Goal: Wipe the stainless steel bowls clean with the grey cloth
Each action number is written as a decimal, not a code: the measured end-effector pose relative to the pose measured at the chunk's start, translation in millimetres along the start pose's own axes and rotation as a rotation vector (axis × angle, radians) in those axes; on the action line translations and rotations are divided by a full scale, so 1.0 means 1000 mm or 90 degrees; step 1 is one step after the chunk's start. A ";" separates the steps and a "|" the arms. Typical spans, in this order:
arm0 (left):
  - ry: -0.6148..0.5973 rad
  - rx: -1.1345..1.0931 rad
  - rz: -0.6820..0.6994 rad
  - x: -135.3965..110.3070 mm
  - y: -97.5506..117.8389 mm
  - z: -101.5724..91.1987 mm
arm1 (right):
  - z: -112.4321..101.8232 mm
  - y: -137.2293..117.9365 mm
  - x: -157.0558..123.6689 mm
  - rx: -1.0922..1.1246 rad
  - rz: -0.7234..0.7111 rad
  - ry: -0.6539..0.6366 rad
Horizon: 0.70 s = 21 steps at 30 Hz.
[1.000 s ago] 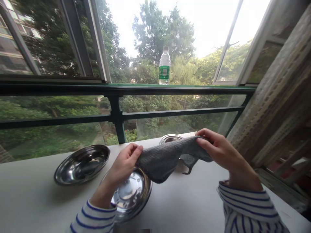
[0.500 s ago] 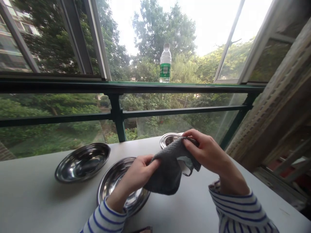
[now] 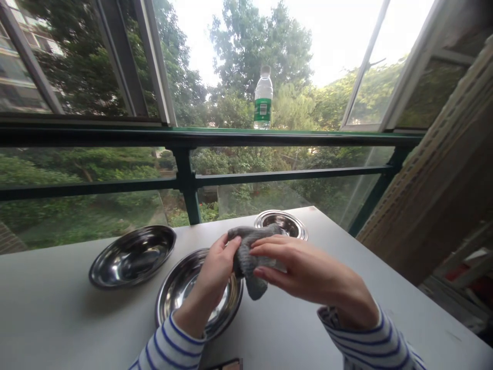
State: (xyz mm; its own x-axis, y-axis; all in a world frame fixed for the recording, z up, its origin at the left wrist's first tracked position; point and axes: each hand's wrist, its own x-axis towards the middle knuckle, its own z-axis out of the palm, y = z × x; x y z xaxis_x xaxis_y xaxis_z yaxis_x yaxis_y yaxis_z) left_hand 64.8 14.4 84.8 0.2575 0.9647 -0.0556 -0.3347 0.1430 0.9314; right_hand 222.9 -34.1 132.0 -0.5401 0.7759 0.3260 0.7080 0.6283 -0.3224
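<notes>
A grey cloth, bunched and folded over, is held up above the table between both hands. My left hand pinches its left side, thumb on top. From the right, my right hand has its thumb and fingers around the cloth's front folds; part of the grip is hidden. Below my left hand and forearm stands a shiny steel bowl, partly covered by them. Just behind the cloth a smaller steel bowl with a wide rim shows in part.
Another steel bowl sits tilted at the left of the white table. A dark-edged object is cut off at the bottom edge. A water bottle stands on the green railing. A curtain hangs at the right.
The cloth was spread wider and is now bunched smaller. My right hand has moved left and down, closer to my left hand, uncovering more of the far bowl.
</notes>
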 end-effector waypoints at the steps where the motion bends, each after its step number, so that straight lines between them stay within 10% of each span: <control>1: 0.020 -0.013 0.001 0.001 -0.001 0.000 | 0.001 0.001 0.000 -0.009 0.016 0.023; 11: -0.102 -0.207 -0.065 -0.007 0.010 0.007 | 0.028 0.019 0.012 -0.023 0.034 0.085; 21: -0.018 0.309 0.098 -0.024 0.027 -0.021 | 0.035 0.036 -0.017 0.154 0.119 0.209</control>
State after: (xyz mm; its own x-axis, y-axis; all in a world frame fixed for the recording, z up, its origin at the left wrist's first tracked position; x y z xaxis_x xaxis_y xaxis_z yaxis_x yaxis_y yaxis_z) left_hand 30.6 -0.8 103.9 0.2647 0.9592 0.0996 0.0874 -0.1267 0.9881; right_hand 241.7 -22.9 83.9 -0.2125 0.8431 0.4940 0.6323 0.5041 -0.5883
